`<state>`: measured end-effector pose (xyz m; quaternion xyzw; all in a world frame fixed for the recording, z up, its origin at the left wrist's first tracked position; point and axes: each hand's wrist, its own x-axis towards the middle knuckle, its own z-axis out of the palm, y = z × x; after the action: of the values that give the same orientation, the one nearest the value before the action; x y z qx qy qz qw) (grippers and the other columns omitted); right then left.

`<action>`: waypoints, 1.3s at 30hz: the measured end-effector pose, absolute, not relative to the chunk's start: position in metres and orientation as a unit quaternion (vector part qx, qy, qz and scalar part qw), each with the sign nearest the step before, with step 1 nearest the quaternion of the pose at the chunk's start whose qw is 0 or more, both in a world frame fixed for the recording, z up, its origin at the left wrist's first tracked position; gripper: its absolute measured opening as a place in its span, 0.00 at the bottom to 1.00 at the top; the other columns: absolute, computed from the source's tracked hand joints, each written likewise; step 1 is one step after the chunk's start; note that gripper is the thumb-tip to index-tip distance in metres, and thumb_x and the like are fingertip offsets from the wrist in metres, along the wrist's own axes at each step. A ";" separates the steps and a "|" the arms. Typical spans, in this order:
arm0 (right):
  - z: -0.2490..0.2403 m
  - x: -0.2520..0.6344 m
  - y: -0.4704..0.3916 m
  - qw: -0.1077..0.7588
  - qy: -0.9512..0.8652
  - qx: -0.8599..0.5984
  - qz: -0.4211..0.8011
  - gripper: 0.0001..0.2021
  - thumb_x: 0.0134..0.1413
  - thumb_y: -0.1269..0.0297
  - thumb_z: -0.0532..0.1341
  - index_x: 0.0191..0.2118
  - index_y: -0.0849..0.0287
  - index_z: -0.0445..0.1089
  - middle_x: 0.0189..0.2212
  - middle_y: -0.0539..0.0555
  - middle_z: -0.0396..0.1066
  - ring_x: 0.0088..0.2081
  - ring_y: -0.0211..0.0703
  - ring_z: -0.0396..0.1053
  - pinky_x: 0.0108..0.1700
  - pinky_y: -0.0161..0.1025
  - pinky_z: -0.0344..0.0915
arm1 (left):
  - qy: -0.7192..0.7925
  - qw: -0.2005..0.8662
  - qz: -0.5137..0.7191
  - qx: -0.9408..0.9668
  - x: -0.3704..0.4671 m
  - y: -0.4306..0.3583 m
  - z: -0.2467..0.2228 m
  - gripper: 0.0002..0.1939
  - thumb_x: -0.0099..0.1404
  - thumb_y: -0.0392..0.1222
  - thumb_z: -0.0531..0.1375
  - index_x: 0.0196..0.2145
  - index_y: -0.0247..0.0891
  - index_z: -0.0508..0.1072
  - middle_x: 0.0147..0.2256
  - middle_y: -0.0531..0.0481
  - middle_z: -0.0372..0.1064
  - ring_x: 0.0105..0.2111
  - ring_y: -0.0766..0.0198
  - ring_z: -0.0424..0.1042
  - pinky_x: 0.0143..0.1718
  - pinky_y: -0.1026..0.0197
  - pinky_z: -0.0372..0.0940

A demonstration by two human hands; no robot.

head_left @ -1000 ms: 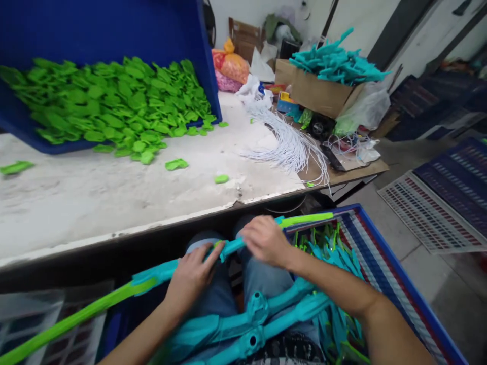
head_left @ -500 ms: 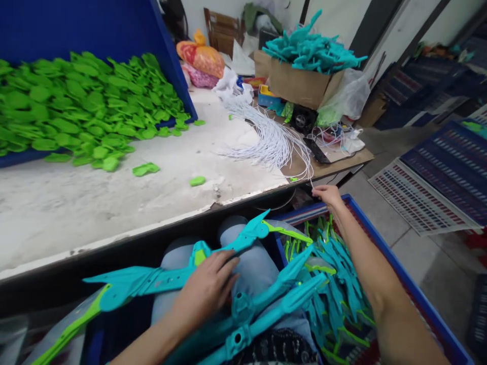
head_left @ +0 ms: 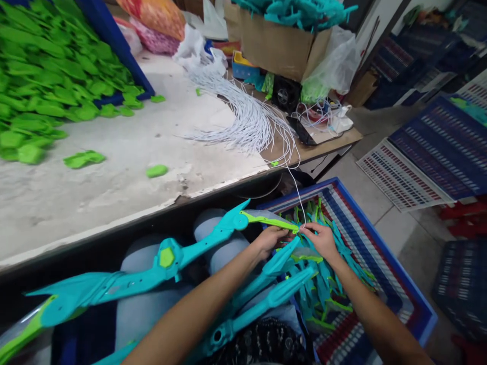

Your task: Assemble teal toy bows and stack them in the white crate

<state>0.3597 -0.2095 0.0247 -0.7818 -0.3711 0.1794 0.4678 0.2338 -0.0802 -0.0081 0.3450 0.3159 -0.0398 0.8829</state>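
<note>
Bow (head_left: 146, 274) across knees (head_left: 139, 253), presumably for support. Gripping green tip (head_left: 292, 226) with fingers of left hand (head_left: 271, 239), apparently bracing it; pinching white cord (head_left: 299, 190) there with fingers of right hand (head_left: 320, 239). Bundle (head_left: 249, 121) on desk (head_left: 125, 147), likely for easy reach.

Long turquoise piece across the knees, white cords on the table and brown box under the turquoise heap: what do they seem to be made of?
Turquoise piece: probably moulded plastic, satin finish; ridges and small round holes show.
White cords: perhaps textile or elastic, bending in loose curves; too fine to tell.
Brown box: likely cardboard, matte, with flat panels.
</note>
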 end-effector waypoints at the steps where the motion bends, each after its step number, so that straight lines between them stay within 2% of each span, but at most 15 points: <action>1: 0.023 0.359 -0.209 0.475 -0.377 -0.779 0.159 0.08 0.48 0.58 0.64 0.27 0.56 0.76 0.26 0.52 0.76 0.30 0.43 0.72 0.36 0.39 0.67 | 0.315 0.887 -0.033 0.336 0.236 -0.079 -0.008 0.06 0.58 0.38 0.65 0.31 0.32 0.76 0.31 0.45 0.75 0.30 0.65 0.73 0.34 0.64 0.65; 5: 0.025 0.356 -0.203 0.487 -0.404 -0.765 0.117 0.07 0.51 0.60 0.63 0.28 0.56 0.76 0.27 0.52 0.75 0.30 0.42 0.71 0.35 0.39 0.67 | 0.311 0.894 -0.014 0.323 0.241 -0.074 -0.005 0.07 0.61 0.39 0.64 0.31 0.30 0.75 0.32 0.42 0.76 0.32 0.63 0.74 0.38 0.61 0.68; 18: 0.023 0.361 -0.192 0.449 -0.454 -0.761 0.116 0.10 0.55 0.58 0.60 0.29 0.55 0.75 0.27 0.53 0.74 0.31 0.42 0.70 0.34 0.39 0.67 | 0.297 0.899 -0.010 0.321 0.245 -0.075 -0.014 0.09 0.60 0.41 0.64 0.31 0.30 0.76 0.30 0.42 0.75 0.29 0.64 0.74 0.34 0.63 0.68; 24: 0.021 0.361 -0.189 0.410 -0.511 -0.751 0.086 0.09 0.57 0.61 0.60 0.29 0.55 0.74 0.27 0.53 0.73 0.33 0.44 0.69 0.39 0.42 0.67 | 0.288 0.903 -0.006 0.318 0.243 -0.074 -0.012 0.08 0.58 0.40 0.66 0.31 0.31 0.76 0.29 0.44 0.75 0.29 0.64 0.73 0.33 0.63 0.67; 26: 0.019 0.361 -0.188 0.393 -0.523 -0.754 0.058 0.08 0.57 0.62 0.60 0.30 0.56 0.74 0.31 0.54 0.73 0.37 0.46 0.69 0.41 0.44 0.67 | 0.279 0.901 -0.005 0.333 0.243 -0.076 -0.011 0.09 0.56 0.40 0.67 0.32 0.31 0.76 0.29 0.45 0.75 0.30 0.65 0.73 0.34 0.64 0.67; 30: 0.012 0.365 -0.187 0.379 -0.544 -0.744 0.085 0.07 0.57 0.62 0.59 0.37 0.56 0.73 0.43 0.57 0.72 0.46 0.48 0.69 0.49 0.47 0.66 | 0.284 0.871 -0.007 0.402 0.248 -0.078 -0.011 0.10 0.54 0.42 0.67 0.28 0.32 0.74 0.26 0.47 0.73 0.27 0.66 0.72 0.34 0.63 0.67; 33: 0.006 0.370 -0.187 0.362 -0.555 -0.739 0.124 0.09 0.57 0.62 0.59 0.42 0.56 0.71 0.42 0.56 0.73 0.45 0.47 0.70 0.48 0.46 0.68 | 0.309 0.843 -0.008 0.440 0.248 -0.078 -0.011 0.09 0.54 0.40 0.65 0.23 0.33 0.71 0.22 0.50 0.71 0.22 0.67 0.70 0.29 0.63 0.65; 35: 0.002 0.372 -0.187 0.356 -0.544 -0.750 0.125 0.15 0.55 0.61 0.59 0.49 0.56 0.68 0.41 0.56 0.74 0.42 0.47 0.71 0.45 0.45 0.69 | 0.331 0.820 -0.006 0.467 0.238 -0.074 -0.006 0.09 0.53 0.38 0.64 0.19 0.34 0.69 0.19 0.51 0.69 0.21 0.67 0.68 0.27 0.64 0.64; 37: 0.000 0.372 -0.188 0.356 -0.528 -0.761 0.124 0.25 0.55 0.61 0.59 0.58 0.55 0.60 0.42 0.56 0.74 0.40 0.46 0.72 0.43 0.44 0.70 | 0.340 0.801 0.002 0.493 0.215 -0.063 0.008 0.08 0.52 0.37 0.62 0.19 0.35 0.69 0.21 0.49 0.71 0.24 0.64 0.70 0.28 0.62 0.64; 39: 0.000 0.372 -0.190 0.355 -0.519 -0.768 0.124 0.33 0.55 0.61 0.60 0.64 0.54 0.50 0.42 0.55 0.74 0.38 0.45 0.72 0.43 0.42 0.70 | 0.324 0.801 0.025 0.503 0.179 -0.045 0.033 0.06 0.52 0.39 0.61 0.22 0.36 0.71 0.31 0.45 0.75 0.35 0.58 0.73 0.33 0.59 0.67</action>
<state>0.3723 -0.1903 0.0001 -0.7677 -0.5190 0.1243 0.3548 0.1791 -0.0448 0.0326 0.5031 0.3239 0.0246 0.8009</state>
